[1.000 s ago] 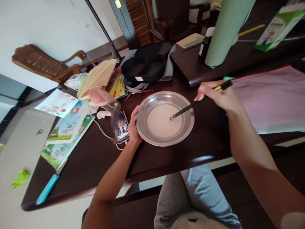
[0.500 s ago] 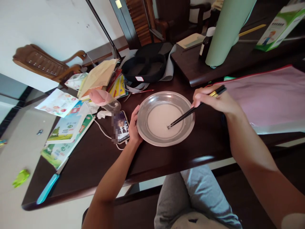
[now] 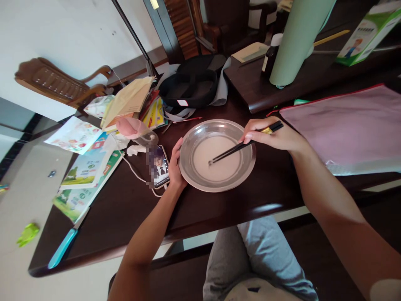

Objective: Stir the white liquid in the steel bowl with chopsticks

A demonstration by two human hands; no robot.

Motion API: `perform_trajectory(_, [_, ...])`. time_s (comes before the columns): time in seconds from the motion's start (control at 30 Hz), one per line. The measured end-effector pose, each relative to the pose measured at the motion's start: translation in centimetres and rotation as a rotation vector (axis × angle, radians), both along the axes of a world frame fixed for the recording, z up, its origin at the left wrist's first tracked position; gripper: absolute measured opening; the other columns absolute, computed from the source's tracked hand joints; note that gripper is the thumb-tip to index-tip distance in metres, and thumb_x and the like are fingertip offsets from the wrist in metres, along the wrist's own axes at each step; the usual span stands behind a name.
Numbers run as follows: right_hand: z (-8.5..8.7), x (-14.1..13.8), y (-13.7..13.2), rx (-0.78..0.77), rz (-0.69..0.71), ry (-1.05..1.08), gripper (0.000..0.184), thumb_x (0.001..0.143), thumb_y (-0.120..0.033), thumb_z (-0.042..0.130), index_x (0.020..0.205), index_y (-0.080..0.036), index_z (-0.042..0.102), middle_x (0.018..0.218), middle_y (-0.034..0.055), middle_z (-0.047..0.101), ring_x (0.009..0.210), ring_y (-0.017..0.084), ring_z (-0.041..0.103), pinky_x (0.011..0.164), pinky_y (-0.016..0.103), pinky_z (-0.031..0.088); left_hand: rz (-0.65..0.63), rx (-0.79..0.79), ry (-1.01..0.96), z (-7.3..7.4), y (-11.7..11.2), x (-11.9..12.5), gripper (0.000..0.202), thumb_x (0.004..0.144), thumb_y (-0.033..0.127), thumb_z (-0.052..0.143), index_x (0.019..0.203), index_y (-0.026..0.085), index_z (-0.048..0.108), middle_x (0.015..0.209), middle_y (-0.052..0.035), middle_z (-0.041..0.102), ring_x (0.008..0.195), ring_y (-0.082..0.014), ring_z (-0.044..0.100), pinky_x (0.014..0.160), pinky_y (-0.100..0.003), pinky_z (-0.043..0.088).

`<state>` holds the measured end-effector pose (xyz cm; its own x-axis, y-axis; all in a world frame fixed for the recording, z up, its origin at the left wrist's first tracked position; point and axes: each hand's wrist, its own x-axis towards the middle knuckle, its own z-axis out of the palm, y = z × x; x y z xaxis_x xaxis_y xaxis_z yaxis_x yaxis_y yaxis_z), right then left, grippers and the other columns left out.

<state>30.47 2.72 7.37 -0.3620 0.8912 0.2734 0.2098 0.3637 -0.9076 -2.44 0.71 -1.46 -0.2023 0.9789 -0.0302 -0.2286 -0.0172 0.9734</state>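
A round metal dish (image 3: 242,172) holding pale milky liquid sits on the dark wooden table (image 3: 131,205). My right hand (image 3: 272,134) is closed round a pair of black chopsticks (image 3: 230,151) with yellow bands near the top. Their tips dip into the liquid left of the dish's centre. My left hand (image 3: 176,167) rests against the dish's left rim, fingers curved along the edge. A phone (image 3: 159,167) with a lit screen lies just left of that hand.
Books and leaflets (image 3: 89,167) lie piled at the table's left. A black bag (image 3: 191,85) sits behind the dish. A pink folder (image 3: 354,125) lies to the right. Farther back stand a pale green cylinder (image 3: 294,42), a dark bottle (image 3: 270,56) and a green box (image 3: 366,33).
My right hand has moved left over the dish's rim. The chopstick tips swept through the liquid from right of centre to left of centre. My left hand stayed on the rim.
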Motion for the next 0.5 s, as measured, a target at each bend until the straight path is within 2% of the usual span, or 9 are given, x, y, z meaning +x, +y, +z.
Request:
perform_trajectory(0.17, [0.0,0.9,0.2,0.045,-0.19,0.044,0.047,0.092,-0.067,0.08,0.062,-0.03,0.079,0.071,0.0021,0.077,0.071,0.023,0.072,0.075,0.04,0.054,0.014,0.001,-0.001,0.1,-0.1,0.1,0.038,0.089,0.043,0.073,0.125,0.035,0.081,0.153,-0.0004,0.073,0.158,-0.0338,0.053,0.135,-0.051,0.038])
perform_trajectory(0.27, [0.0,0.9,0.0,0.009,-0.125,0.057,0.05,0.094,-0.067,0.078,0.06,-0.029,0.077,0.068,0.002,0.075,0.069,0.023,0.072,0.073,0.04,0.054,0.019,-0.005,-0.003,0.1,-0.1,0.1,0.037,0.088,0.042,0.074,0.124,0.035,0.081,0.156,0.0007,0.071,0.16,-0.0339,0.051,0.136,-0.051,0.036])
perform_trajectory(0.33, [-0.1,0.4,0.0,-0.014,-0.018,0.023,0.046,0.091,-0.067,0.08,0.064,-0.03,0.079,0.073,0.0023,0.077,0.073,0.024,0.075,0.074,0.039,0.055,0.019,-0.01,-0.01,0.0,0.0,0.0,0.038,0.088,0.042,0.074,0.125,0.035,0.081,0.156,0.0002,0.071,0.159,-0.0339,0.051,0.137,-0.051,0.036])
perform_trajectory(0.4, [-0.1,0.0,0.0,-0.009,0.025,-0.003,0.043,0.089,-0.068,0.082,0.068,-0.03,0.081,0.078,0.0029,0.08,0.078,0.024,0.076,0.075,0.039,0.056,0.005,-0.007,-0.011,0.0,0.0,-0.1,0.04,0.089,0.042,0.074,0.127,0.034,0.08,0.155,-0.0008,0.072,0.158,-0.0337,0.053,0.136,-0.051,0.037])
perform_trajectory(0.5, [-0.1,0.3,0.2,0.033,-0.114,-0.008,0.043,0.09,-0.067,0.081,0.069,-0.029,0.081,0.078,0.003,0.081,0.077,0.023,0.074,0.075,0.038,0.055,-0.003,-0.001,-0.012,0.0,0.0,0.0,0.04,0.089,0.043,0.074,0.128,0.034,0.08,0.153,-0.0012,0.073,0.157,-0.0338,0.054,0.134,-0.051,0.039])
